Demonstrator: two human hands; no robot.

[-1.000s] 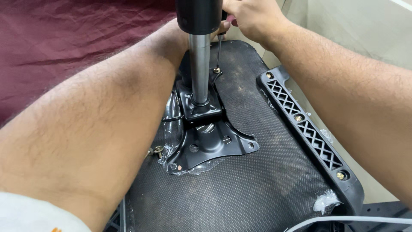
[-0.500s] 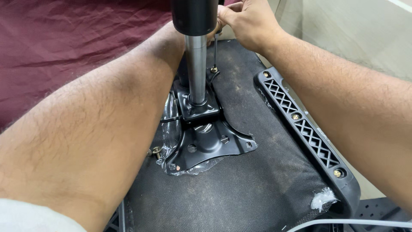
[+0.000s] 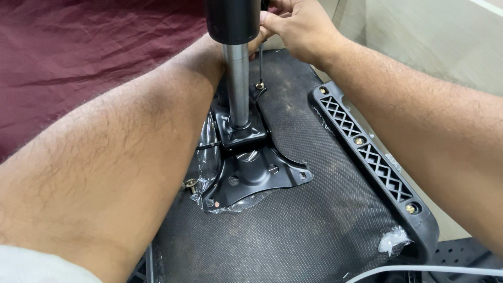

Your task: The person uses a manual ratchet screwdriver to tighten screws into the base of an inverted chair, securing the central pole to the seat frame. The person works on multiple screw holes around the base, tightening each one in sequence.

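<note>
While the left hand is hiding behind the chair's gas cylinder (image 3: 238, 89), the right hand's (image 3: 298, 31) fingers (image 3: 270, 23) are pinching a thin tool (image 3: 261, 63) standing on a screw (image 3: 259, 85) directly beneath them.

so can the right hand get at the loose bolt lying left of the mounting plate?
Probably not directly: the right hand is up at the far edge, and the steel column and left forearm sit between it and the bolt.

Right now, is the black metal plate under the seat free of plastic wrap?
No. Crumpled clear plastic wrap still clings under the left and front edges of the black mounting plate on the seat underside.
</note>
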